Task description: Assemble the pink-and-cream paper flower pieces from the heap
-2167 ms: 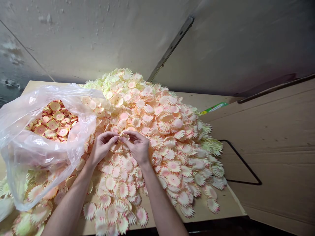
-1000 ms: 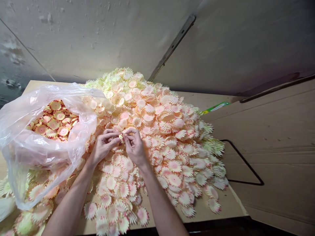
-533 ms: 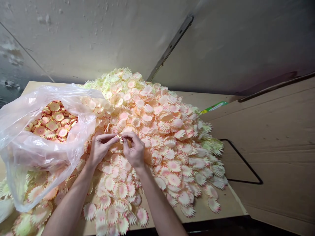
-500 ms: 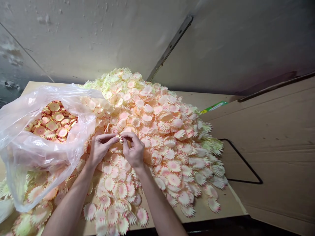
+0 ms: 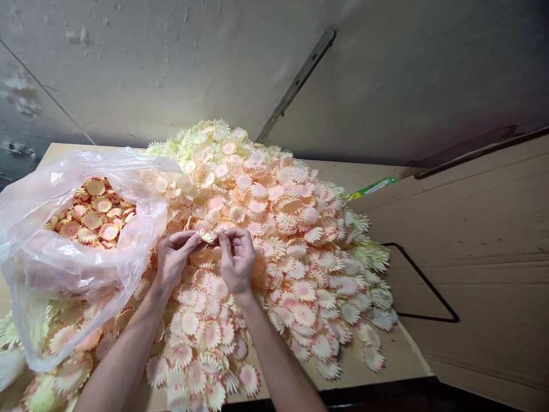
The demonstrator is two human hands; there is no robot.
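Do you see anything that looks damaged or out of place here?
Yes: the wall looks blistered, with dark, worn patches at far left. A bright green strip also stands out near the pile of pale petals.

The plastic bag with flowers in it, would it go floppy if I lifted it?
Probably floppy: the plastic bag looks thin, see-through and wrinkled. It would likely sag with the flower pieces inside. Tipping it might spill them, since it gapes open.
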